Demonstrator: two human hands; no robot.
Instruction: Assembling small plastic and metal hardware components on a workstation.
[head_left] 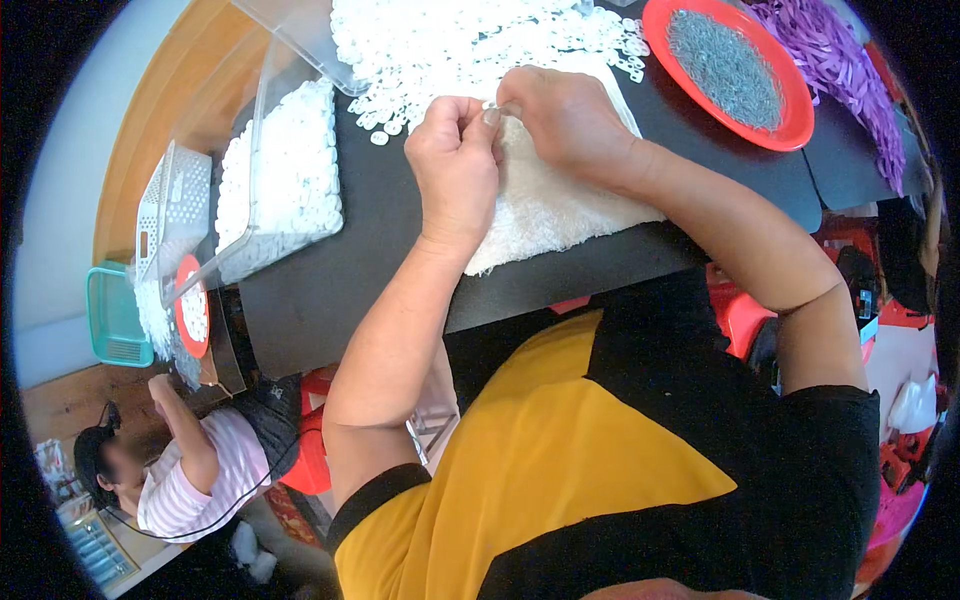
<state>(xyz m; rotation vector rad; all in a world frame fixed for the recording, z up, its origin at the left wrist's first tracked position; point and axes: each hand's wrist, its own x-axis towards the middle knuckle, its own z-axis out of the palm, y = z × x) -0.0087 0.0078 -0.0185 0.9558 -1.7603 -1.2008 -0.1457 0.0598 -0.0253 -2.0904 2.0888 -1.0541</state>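
My left hand is closed, thumb and forefinger pinching a small white plastic piece. My right hand meets it at the fingertips, also in a pinch; what its fingers grip is mostly hidden. Both hands are above a folded cream cloth on the dark table. Just beyond them spreads a heap of small white pieces with holes. To the right of the heap, a red plate holds many small thin metal parts.
Left stands a clear plastic bin full of white pieces. Purple ribbon strips lie at far right. Beyond the bin are a white perforated basket, a green basket and another red plate. A person sits at lower left.
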